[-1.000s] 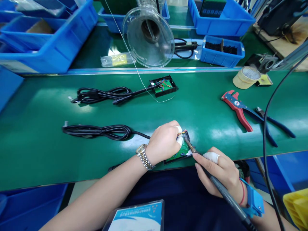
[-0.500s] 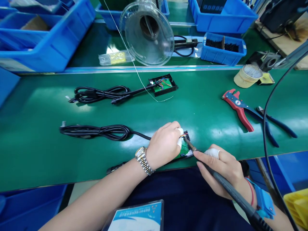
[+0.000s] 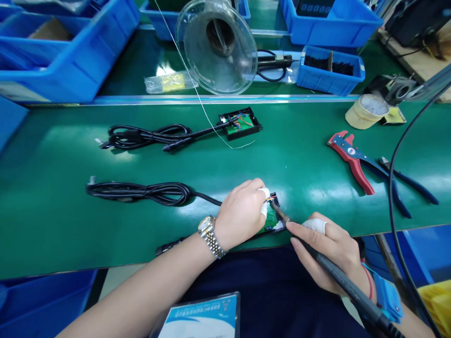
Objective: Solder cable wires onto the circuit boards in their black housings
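My left hand (image 3: 243,209), with white finger covers, pinches thin coloured wires (image 3: 270,199) over a green circuit board (image 3: 270,220) in a black case at the mat's front edge. Part of the board is hidden under that hand. A black cable (image 3: 141,192), coiled and tied, runs leftward from it. Held like a pen in my right hand (image 3: 327,249) is a soldering iron (image 3: 338,279). Its tip reaches the board's upper right corner by the wires; whether it touches them I cannot tell. Further back lies another open case with a wired board (image 3: 243,124) and its own coiled cable (image 3: 148,136).
A clear funnel-shaped hood (image 3: 218,51) hangs over the back, a thin solder wire (image 3: 200,101) trailing beside it. Red-and-blue wire strippers (image 3: 352,157), cutters (image 3: 412,180) and a round tub (image 3: 366,112) sit at right. Blue bins (image 3: 81,65) line the back.
Both hands stay nearly in place, the iron's tip still at the wires. The view has shifted very slightly; nothing has been let go or picked up.
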Available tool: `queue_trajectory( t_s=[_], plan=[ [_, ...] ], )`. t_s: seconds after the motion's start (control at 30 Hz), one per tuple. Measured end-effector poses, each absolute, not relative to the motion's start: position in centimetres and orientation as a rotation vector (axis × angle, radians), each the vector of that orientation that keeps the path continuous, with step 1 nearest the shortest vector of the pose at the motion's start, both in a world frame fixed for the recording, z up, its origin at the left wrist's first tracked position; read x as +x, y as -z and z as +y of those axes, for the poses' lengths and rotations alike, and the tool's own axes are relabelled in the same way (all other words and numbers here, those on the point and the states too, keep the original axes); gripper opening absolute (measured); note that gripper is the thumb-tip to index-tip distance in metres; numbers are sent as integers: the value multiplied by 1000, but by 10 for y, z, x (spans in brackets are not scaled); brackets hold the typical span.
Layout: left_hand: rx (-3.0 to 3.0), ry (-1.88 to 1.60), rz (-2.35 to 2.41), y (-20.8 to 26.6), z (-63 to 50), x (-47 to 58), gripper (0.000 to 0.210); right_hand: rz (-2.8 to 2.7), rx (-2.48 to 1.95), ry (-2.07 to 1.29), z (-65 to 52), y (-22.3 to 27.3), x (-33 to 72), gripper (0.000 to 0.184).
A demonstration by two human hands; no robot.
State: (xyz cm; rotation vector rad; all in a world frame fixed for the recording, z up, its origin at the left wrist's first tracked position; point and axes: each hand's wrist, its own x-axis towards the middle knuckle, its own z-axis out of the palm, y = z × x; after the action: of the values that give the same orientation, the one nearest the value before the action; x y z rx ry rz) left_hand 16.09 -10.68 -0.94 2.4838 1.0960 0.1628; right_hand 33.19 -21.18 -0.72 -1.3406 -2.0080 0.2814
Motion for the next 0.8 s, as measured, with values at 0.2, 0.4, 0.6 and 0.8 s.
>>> queue_trajectory(
  t_s=[0.2, 0.4, 0.6, 0.8],
  plan=[
    [2463, -132, 1106, 9, -106, 162, 12, -1981, -1344, -222, -217, -18, 339, 30],
    [2451, -120, 1114, 8, -107, 161, 13, -1856, -1504, -19, -202, -30, 377, 30],
    [2454, -150, 1121, 11, -106, 162, 14, -1623, -1740, 477, -124, -13, 467, 24],
    [2464, -140, 1122, 10, -107, 162, 15, -1644, -1832, 431, -69, 9, 529, 37]
  ],
)
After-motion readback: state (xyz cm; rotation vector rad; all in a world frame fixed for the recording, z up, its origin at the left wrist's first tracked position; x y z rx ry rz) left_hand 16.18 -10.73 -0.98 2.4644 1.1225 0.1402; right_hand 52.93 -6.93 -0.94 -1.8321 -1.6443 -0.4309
